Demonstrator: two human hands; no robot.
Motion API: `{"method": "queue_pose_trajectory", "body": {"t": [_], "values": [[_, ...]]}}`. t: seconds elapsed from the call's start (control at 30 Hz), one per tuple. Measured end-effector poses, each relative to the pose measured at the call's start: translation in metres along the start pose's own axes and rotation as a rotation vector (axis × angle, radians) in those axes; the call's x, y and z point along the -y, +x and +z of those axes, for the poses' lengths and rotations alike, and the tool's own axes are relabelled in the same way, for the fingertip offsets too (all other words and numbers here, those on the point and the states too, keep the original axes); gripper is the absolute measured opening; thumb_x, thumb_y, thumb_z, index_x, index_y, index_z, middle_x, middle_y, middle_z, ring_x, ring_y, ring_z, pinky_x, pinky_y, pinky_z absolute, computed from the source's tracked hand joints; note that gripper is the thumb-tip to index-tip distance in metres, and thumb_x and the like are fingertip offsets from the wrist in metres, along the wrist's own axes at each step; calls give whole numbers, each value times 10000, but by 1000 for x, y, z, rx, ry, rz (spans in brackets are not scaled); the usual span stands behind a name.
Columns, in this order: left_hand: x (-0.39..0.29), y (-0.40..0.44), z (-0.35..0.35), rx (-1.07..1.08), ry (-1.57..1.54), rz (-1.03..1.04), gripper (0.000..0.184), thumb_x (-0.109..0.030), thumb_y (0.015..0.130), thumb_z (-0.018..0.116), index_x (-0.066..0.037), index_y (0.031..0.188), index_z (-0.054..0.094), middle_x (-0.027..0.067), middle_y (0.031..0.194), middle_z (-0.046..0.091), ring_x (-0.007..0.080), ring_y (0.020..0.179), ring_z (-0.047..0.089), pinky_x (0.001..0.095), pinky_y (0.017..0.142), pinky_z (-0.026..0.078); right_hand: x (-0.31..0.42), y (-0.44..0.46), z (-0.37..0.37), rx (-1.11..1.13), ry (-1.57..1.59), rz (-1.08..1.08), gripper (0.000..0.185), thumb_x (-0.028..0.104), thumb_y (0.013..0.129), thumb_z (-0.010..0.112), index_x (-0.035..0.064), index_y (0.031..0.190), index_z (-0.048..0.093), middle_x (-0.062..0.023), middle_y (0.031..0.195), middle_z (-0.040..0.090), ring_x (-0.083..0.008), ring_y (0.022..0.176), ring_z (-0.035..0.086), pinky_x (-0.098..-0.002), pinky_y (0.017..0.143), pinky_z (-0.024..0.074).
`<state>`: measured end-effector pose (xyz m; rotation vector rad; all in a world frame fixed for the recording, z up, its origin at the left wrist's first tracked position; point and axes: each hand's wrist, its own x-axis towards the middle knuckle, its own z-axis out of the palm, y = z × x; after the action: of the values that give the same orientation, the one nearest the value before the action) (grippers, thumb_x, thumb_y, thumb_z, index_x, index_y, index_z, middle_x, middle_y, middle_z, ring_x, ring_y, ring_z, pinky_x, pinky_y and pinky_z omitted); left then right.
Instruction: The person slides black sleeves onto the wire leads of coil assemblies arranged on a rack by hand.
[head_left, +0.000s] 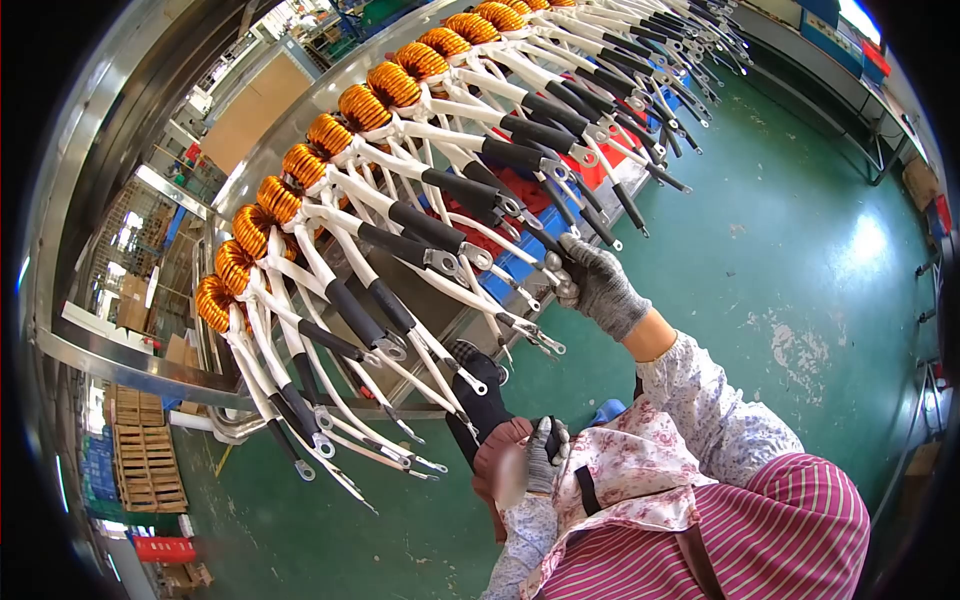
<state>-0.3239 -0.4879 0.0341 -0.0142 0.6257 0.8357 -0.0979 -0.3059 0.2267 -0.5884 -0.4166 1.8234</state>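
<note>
My right hand, in a grey knit glove, is closed around the metal lug end of a black-sleeved cable hanging from the row above. Near my waist, my left hand, also gloved in grey, has its fingers curled over a small dark item; what it is I cannot make out. Orange copper-wound coils stand in a long row, with white leads running down from them. Black sleeves cover many leads, and ring lugs tip their ends.
A metal frame runs along the left below the coils. Blue and red bins lie behind the cables. Wooden pallets are stacked at lower left. A workbench stands at upper right, beyond the green floor.
</note>
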Motion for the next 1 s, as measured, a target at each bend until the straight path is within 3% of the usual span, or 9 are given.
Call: {"method": "queue_pose_trajectory", "body": {"t": [0.13, 0.2, 0.3, 0.37, 0.43, 0.5, 0.77, 0.87, 1.0], "values": [[-6, 12, -1, 111, 15, -37, 185, -210, 860, 573, -31, 898, 544, 64, 779, 597, 160, 661, 569, 253, 550, 482, -19, -12, -6, -1, 20, -3, 439, 469, 886, 446, 48, 895, 570, -6, 647, 560, -85, 496, 496, -187, 454, 392], [-17, 10, 3, 144, 137, -69, 216, -260, 866, 564, -44, 880, 547, 62, 763, 595, 152, 655, 566, 254, 549, 480, -49, -35, -14, -121, -368, -101, 394, 432, 881, 482, 53, 884, 589, -15, 652, 564, -84, 539, 519, -199, 503, 418], [-2, 6, 32, -251, -83, 239, 229, -282, 894, 515, -56, 905, 548, 87, 794, 580, 160, 754, 573, 285, 617, 493, -126, -68, -42, -183, -981, -175, 368, 383, 842, 551, 39, 962, 599, -57, 723, 616, -174, 658, 602, -281, 634, 484], [0, 12, 10, -163, 171, 171, 273, -333, 900, 488, -78, 955, 571, 41, 754, 585, 111, 623, 530, 235, 508, 438, -149, -97, -60, -49, -1606, -47, 421, 353, 799, 582, 32, 1071, 567, -157, 1032, 600, -329, 924, 579, -381, 809, 457], [-3, 15, 5, -148, 337, 139, 310, -371, 902, 469, -94, 979, 585, 9, 716, 582, 76, 531, 492, 202, 434, 389, -184, -108, -89, 49, -1695, -39, 446, 332, 801, 585, 41, 1135, 540, -159, 1079, 574, -317, 968, 565, -385, 845, 440], [-4, 9, 21, -228, 417, 127, 330, -395, 902, 458, -102, 976, 592, -11, 679, 571, 54, 480, 461, 185, 395, 346, -176, -105, -75, 48, -1375, 274, 436, 255, 799, 610, 27, 1159, 521, -153, 1056, 580, -284, 959, 583, -355, 821, 463], [7, 34, -39, -433, 715, 66, 365, -396, 894, 474, -58, 895, 612, 21, 760, 602, 114, 596, 496, 239, 536, 391, -194, -97, -84, -144, -1283, -186, 260, 90, 785, 634, -4, 1026, 613, -123, 961, 641, -203, 859, 622, -304, 761, 498], [21, 46, -69, -409, 647, 192, 316, -373, 892, 480, -88, 813, 592, 33, 593, 586, 113, 355, 427, 203, 328, 295, -193, -88, -85, -331, -905, -33, 179, 80, 797, 627, -16, 947, 644, -115, 920, 654, -131, 784, 613, -256, 724, 493], [6, 22, -8, -275, 512, 133, 297, -354, 890, 488, -84, 815, 587, 33, 591, 583, 111, 349, 414, 199, 331, 294, -170, -83, -80, -238, -921, 188, 343, 255, 807, 639, -9, 1026, 618, -129, 909, 659, -137, 827, 604, -272, 756, 478]]}}
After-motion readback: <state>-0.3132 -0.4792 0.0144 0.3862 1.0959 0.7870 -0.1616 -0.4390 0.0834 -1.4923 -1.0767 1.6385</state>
